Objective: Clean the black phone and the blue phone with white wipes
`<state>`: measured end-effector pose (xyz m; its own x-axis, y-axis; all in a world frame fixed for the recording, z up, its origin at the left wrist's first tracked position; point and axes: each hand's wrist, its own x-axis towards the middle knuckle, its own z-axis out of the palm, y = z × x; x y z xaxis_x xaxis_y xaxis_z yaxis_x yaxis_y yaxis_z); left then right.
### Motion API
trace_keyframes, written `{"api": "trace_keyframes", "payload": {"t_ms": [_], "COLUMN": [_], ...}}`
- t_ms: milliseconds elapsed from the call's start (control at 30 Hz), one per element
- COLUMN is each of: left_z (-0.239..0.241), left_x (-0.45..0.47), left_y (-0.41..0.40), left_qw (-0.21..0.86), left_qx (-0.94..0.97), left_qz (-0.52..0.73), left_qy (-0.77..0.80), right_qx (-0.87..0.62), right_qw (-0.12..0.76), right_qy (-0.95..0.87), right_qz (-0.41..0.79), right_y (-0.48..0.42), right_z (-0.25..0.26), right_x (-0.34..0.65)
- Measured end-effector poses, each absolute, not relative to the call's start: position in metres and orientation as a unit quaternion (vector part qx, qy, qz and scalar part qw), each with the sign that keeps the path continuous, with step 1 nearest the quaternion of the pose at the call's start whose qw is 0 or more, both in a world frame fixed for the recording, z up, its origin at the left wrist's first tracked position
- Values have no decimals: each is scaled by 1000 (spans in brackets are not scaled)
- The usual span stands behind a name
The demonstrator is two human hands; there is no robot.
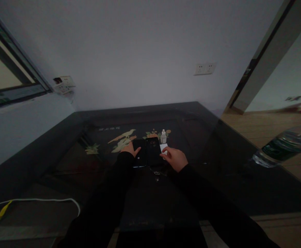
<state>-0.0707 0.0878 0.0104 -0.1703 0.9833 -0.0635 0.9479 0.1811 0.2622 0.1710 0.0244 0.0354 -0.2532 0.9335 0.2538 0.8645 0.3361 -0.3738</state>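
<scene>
Two black phones lie side by side on a dark glass table [196, 137]. My left hand [130, 150] rests on the left phone [139, 155], its fingers lying flat over the upper edge. My right hand [175, 157] sits beside the right phone [154, 151], thumb and forefinger pinched on a small white cloth or pad [163, 147]. A small white dropper bottle [163, 136] stands upright just behind that pad. Both arms wear black sleeves.
A small metal object [157, 173] lies just in front of the phones. A white cable [49, 200] curves across the table's near left. A clear plastic bottle [281, 146] lies at the right edge. Wall sockets [204, 68] sit above the table; a window is at left.
</scene>
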Motion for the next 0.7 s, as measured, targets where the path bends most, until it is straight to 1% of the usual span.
{"api": "trace_keyframes", "payload": {"t_ms": [167,267,367,433,567,700], "left_z": [19,37,53,56,42,24], "left_x": [-75,-68,-40,-11,36,48], "left_y": [83,82,90,101,124,135], "left_qw": [97,89,91,99,122,149], "left_qx": [643,655,707,728,720,712], "left_qz": [81,117,179,217,244,246], "left_qy": [756,741,678,642,639,641], "right_qx": [-597,-602,-611,-626,-661,-672], "right_qw": [298,323,324,315,294,281], "right_qy": [-739,-724,-715,-707,-687,-682], "right_qz": [94,99,100,92,67,68], "right_y": [62,85,103,111,117,119], "right_z": [59,73,82,85,84,80], "right_x": [198,203,193,182,161,156]}}
